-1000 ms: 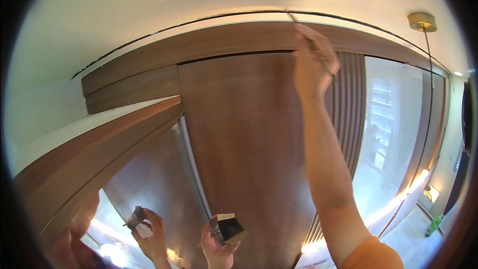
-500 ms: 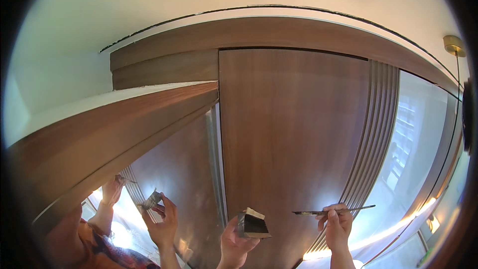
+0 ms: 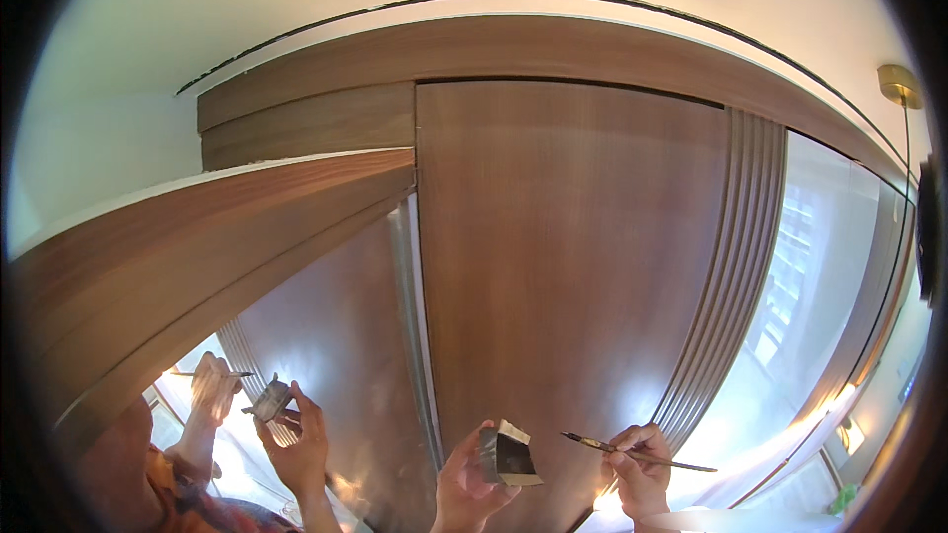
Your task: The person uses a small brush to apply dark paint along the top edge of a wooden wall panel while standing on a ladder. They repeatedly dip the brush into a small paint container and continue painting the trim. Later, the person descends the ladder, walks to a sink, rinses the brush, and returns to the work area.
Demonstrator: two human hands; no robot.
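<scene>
Low in the middle, my left hand (image 3: 466, 492) grips a small cut-open container (image 3: 514, 458) with a grey outside, pale cut edges and a dark inside. Its opening faces right. To the right of it, my right hand (image 3: 640, 482) pinches a thin paintbrush (image 3: 683, 462) by the handle. The brush slants, bristle end up and to the left, close to the container but apart from it. Behind both hands stands a tall brown wood-grain panel (image 3: 563, 266); neither hand visibly touches it.
A reflective surface (image 3: 326, 306) at left mirrors my hands, container and brush. A brown wooden beam (image 3: 227, 217) juts toward me at upper left. Ribbed trim (image 3: 731, 257) and a glossy pale panel (image 3: 820, 257) stand at right. A brass ceiling fixture (image 3: 899, 85) hangs a cord.
My right hand has moved left and slightly down. The brush, nearly level before, now tilts with its handle end lower. The container has turned slightly, and the whole view has shifted a little.
</scene>
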